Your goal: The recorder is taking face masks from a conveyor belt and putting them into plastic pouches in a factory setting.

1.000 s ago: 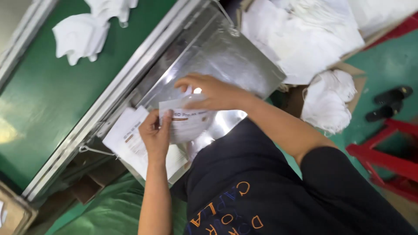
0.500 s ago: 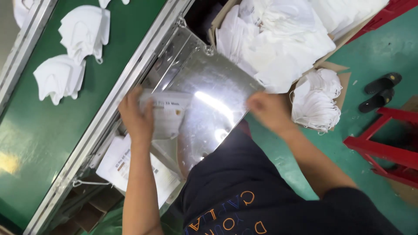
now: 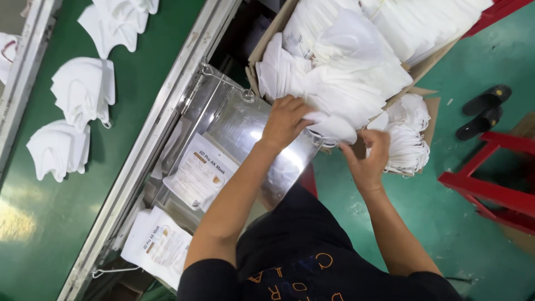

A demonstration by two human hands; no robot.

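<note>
The left hand (image 3: 285, 120) lies on a folded white mask (image 3: 333, 127) at the near edge of the heap in the cardboard box (image 3: 266, 42), upper centre of the frame; its fingers curl over the mask, gripping it. The right hand (image 3: 369, 159) sits just right of it, fingers closed on the mask's loop or edge, though the exact hold is hard to tell. The mask's long axis runs left to right between both hands. A printed pouch (image 3: 200, 171) lies on the steel counter (image 3: 251, 125), lower left of the hands.
</note>
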